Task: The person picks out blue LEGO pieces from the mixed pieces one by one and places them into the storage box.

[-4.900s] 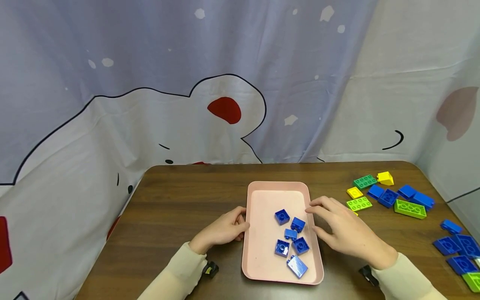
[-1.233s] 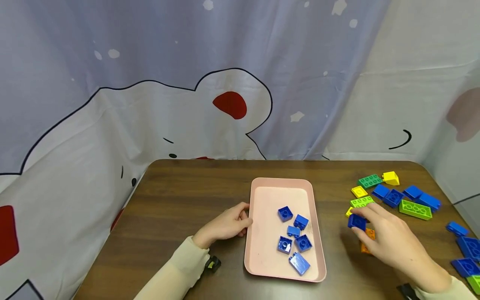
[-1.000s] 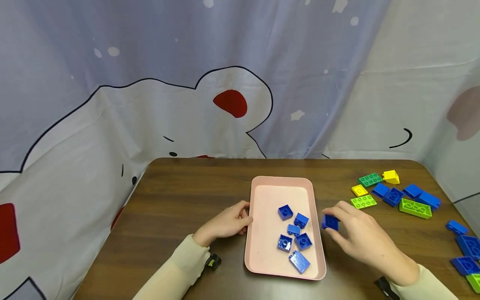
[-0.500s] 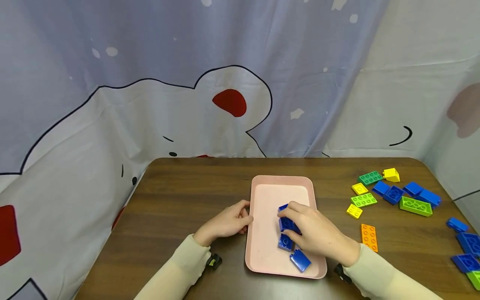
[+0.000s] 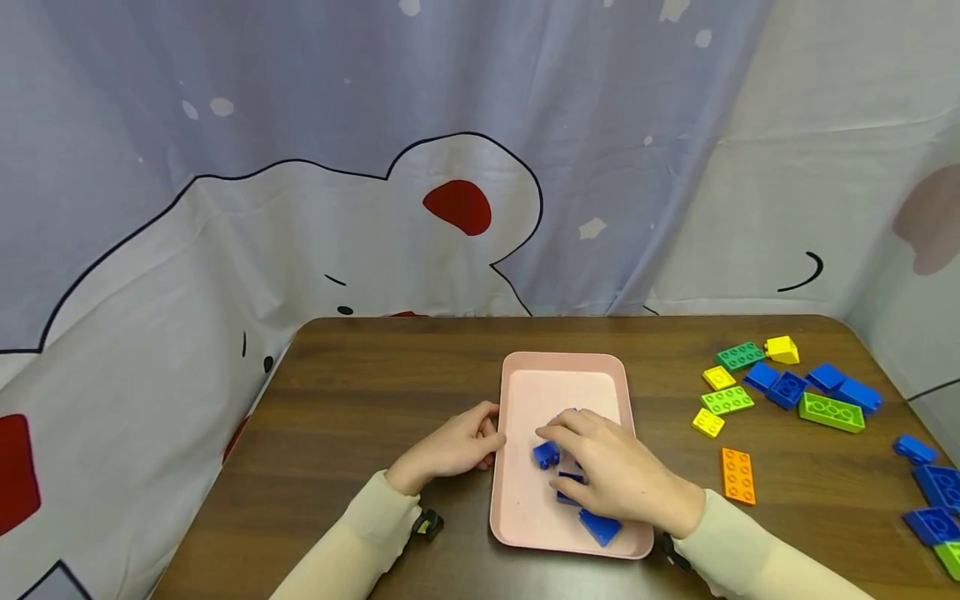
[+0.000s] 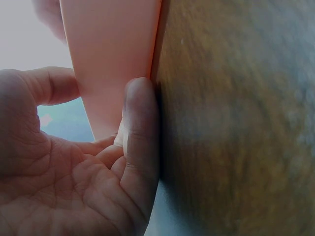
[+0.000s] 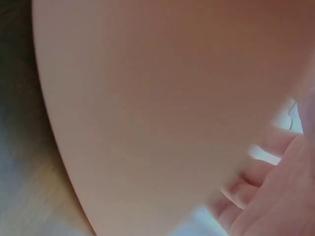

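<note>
My left hand grips the left edge of a pink tray. In the left wrist view its thumb meets the tray's rim and the other fingers lie along the outer wall. My right hand is over the tray's middle, thumb and forefinger apart. A small blue building brick sits in the tray just off those fingertips. Another blue brick shows below the thumb, and a larger blue one lies nearer the front. The right hand hides the other blue bricks.
An orange brick lies right of the tray. Yellow, lime, green and several blue bricks are spread at the back right. More blue bricks lie at the right edge. A printed curtain hangs behind the table.
My right hand carried a blue brick leftward from the right side into the tray, and its fingers have since spread. A small blue brick now sits farther left. The left hand stays at the tray.
</note>
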`<state>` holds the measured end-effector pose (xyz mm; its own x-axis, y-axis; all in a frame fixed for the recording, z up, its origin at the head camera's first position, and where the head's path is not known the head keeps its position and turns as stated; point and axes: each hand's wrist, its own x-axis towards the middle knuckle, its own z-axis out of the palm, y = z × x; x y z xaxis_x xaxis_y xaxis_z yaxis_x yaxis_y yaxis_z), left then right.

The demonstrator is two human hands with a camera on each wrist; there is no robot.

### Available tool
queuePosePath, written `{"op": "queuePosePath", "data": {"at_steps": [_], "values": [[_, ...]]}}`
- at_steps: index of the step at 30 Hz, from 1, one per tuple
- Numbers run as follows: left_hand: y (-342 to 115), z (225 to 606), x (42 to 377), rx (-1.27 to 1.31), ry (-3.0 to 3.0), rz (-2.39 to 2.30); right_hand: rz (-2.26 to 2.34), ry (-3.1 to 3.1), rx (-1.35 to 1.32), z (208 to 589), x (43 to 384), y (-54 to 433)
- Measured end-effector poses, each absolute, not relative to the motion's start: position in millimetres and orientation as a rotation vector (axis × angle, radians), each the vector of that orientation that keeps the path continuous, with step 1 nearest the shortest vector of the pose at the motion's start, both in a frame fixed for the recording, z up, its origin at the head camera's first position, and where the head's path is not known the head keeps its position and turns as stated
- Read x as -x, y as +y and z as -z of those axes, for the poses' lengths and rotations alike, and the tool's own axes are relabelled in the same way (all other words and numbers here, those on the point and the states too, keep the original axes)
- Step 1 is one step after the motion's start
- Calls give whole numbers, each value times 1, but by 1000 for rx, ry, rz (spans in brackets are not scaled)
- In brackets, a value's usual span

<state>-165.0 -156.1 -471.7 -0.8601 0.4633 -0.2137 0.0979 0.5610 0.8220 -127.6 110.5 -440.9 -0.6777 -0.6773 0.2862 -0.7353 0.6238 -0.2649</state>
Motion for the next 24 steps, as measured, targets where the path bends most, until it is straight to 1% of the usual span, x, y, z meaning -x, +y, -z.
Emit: {"op": "queuePosePath", "data": {"at_steps": [10, 24], "values": [[-157, 472, 166, -453, 2389, -1231, -531, -2785, -1003, 430, 120, 145], [-157, 472, 166, -442, 2387, -1207, -505, -2795, -750, 430, 116, 222]]}}
